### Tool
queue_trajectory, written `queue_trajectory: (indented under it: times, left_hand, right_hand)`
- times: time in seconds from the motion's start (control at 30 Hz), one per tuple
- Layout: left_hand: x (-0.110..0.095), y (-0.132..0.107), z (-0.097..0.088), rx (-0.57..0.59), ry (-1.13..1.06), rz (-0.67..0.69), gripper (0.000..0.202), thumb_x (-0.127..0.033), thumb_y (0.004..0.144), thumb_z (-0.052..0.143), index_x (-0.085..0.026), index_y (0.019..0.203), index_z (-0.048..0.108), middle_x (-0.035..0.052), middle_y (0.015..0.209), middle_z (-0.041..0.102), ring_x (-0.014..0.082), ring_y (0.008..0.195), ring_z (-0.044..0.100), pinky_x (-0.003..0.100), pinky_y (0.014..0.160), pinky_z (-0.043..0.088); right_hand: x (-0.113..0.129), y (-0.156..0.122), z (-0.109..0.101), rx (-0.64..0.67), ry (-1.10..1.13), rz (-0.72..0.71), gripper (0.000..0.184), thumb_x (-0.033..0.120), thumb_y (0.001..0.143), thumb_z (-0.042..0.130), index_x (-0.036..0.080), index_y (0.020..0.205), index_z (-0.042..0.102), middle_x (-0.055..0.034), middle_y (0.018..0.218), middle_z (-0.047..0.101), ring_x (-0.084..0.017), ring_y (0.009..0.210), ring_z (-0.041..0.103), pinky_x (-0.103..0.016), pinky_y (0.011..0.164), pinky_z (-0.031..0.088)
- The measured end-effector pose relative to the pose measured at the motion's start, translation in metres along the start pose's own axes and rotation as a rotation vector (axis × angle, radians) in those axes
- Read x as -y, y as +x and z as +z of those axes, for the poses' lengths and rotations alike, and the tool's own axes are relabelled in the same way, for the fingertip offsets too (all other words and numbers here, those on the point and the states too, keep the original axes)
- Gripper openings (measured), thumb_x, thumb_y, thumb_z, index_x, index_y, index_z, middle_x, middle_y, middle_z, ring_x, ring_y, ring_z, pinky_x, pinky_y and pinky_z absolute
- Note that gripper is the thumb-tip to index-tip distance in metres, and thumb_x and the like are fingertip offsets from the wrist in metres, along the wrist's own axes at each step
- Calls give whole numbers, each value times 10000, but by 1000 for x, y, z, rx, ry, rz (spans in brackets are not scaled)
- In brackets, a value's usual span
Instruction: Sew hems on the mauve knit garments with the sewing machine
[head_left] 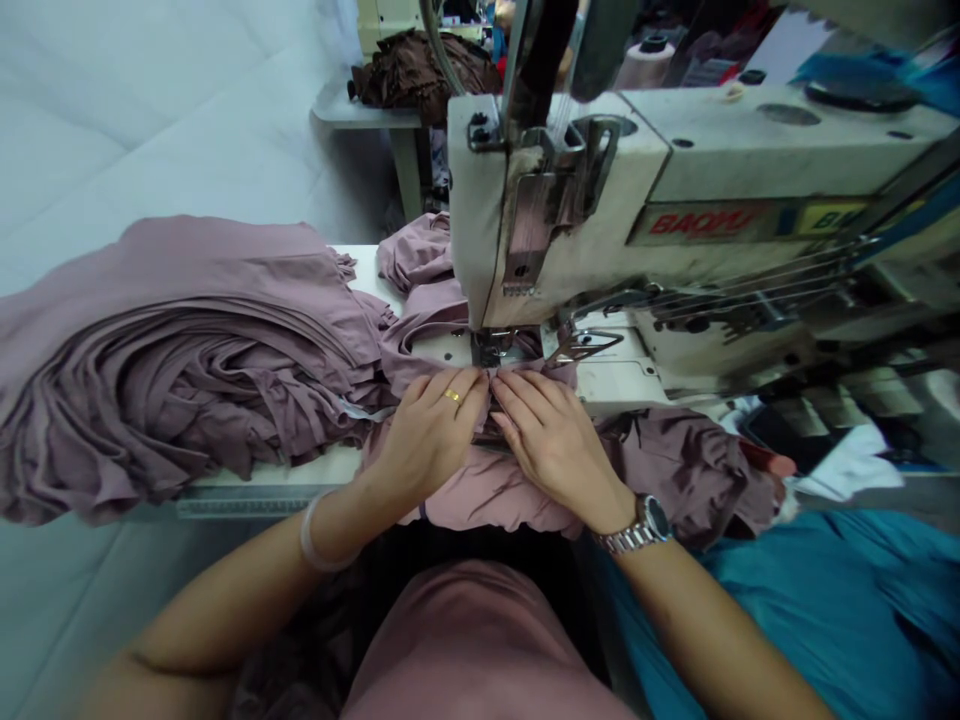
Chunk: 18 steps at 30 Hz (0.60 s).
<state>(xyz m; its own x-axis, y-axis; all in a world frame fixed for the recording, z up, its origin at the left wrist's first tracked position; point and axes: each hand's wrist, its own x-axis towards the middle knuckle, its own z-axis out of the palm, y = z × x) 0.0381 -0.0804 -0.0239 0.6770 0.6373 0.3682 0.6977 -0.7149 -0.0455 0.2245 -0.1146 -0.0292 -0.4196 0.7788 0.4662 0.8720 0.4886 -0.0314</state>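
Head view shows two hands lying flat on one mauve knit garment (480, 490), fingertips almost meeting just in front of the sewing machine's presser foot (491, 348); the left hand (431, 435), wearing one gold ring (452, 395), and the right hand (551, 440) press the cloth down with fingers slightly spread, not pinching it. One large folded pile of mauve cloth (172, 350) covers the white machine table (358, 262) on the left; one bunched mass of mauve cloth (675, 470) lies on the right, leaving little open room around the hands.
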Motion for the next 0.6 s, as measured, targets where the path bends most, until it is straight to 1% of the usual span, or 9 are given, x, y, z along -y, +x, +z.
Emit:
queue_trajectory:
  times: [0.13,0.3,0.47,0.6]
  left_hand:
    - [-1,1,-1,11,-16,-6,387,-174,935,476,-87,1306,544,114,1340,566,261,1180,512,395,940,403]
    - [0,1,0,12,-34,-4,396,-165,930,470,-79,1310,541,115,1343,567,258,1183,515,394,946,403]
    - [2,0,2,-2,-33,6,448,-175,932,467,-91,1371,492,112,1356,561,255,1200,505,391,958,392]
    - [3,0,1,0,-14,23,443,-161,918,480,-90,1354,513,115,1346,570,254,1178,519,384,942,395]
  right_hand:
    - [-1,-1,-1,9,-30,-37,377,268,964,498,78,1275,594,-105,1331,598,-268,1190,517,-415,956,463]
    - [-1,3,-1,21,-44,-13,377,271,969,486,77,1273,595,-100,1330,599,-261,1177,524,-407,952,464]
    - [0,5,-1,9,-59,-23,372,267,967,485,61,1255,600,-109,1309,611,-269,1171,524,-411,937,473]
    - [-2,2,0,4,-38,-29,388,248,956,496,55,1284,575,-122,1327,594,-269,1187,510,-414,969,466]
